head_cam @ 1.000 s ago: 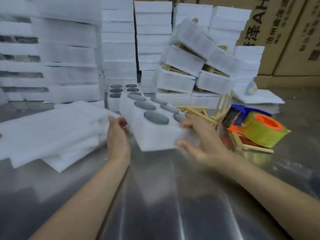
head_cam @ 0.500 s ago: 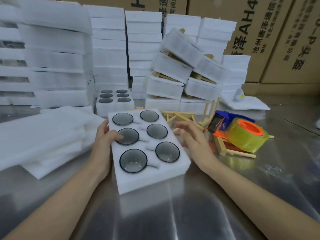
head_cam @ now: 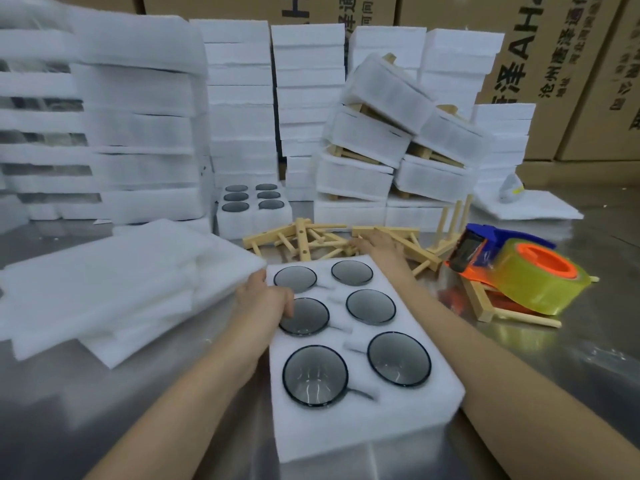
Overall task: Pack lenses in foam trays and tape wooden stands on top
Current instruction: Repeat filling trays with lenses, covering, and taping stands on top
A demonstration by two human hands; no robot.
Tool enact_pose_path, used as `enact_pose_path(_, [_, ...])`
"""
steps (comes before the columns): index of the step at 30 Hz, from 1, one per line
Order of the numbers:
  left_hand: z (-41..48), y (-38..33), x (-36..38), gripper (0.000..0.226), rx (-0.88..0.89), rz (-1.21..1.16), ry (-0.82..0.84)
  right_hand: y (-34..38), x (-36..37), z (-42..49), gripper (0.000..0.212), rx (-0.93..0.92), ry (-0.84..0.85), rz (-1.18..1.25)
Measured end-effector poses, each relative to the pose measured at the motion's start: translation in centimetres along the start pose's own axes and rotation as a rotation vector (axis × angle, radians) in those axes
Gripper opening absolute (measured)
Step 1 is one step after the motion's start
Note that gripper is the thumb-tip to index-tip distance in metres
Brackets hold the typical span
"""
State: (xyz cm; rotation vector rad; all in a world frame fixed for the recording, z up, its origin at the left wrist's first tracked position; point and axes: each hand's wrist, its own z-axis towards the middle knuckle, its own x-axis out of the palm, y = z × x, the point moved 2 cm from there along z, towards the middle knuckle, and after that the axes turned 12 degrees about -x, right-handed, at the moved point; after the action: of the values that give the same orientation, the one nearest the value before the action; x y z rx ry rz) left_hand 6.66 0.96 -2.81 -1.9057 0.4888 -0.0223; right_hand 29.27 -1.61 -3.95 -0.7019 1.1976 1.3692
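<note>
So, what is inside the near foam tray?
The foam tray holds six round grey lenses, one per hole. The left hand covers part of the middle-left lens; whatever lies beneath the lenses is hidden.

Foam tray [head_cam: 363,434], six lenses [head_cam: 314,375], before wooden stands [head_cam: 304,237]
</note>
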Motion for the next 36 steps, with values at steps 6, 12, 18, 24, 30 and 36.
enact_pose_path(6, [-1.8, 1.1, -0.8, 0.092, 0.236, -0.081, 0.03, -0.7, 0.5, 0.5, 0.032, -0.037, -0.008, 0.029])
enact_pose_path(12, [-2.7, -0.7, -1.4, 0.073, 0.653, -0.129, -0.178, 0.0, -0.2, -0.7, 0.013, -0.108, -0.272, -0.064])
enact_pose_path(18, [-1.0, -0.6, -8.3, 0.043, 0.72, 0.698, -0.923, 1.7, -2.2, -4.5, 0.019, -0.127, -0.771, 0.374])
enact_pose_path(24, [0.1, 0.2, -10.3, 0.03, 0.255, 0.825, -0.936, 3.8, -3.0, -9.2, 0.037, -0.136, -0.727, 0.667])
enact_pose_path(30, [0.0, -0.2, -12.3, 0.037, 0.408, 0.766, -1.02, 4.8, -3.4, -9.6, 0.034, -0.087, -0.656, 0.783])
enact_pose_path(36, [-0.4, -0.6, -12.3, 0.056, 0.285, 0.927, -0.873, 3.8, -3.3, -9.3, 0.023, -0.002, -0.645, 0.856])
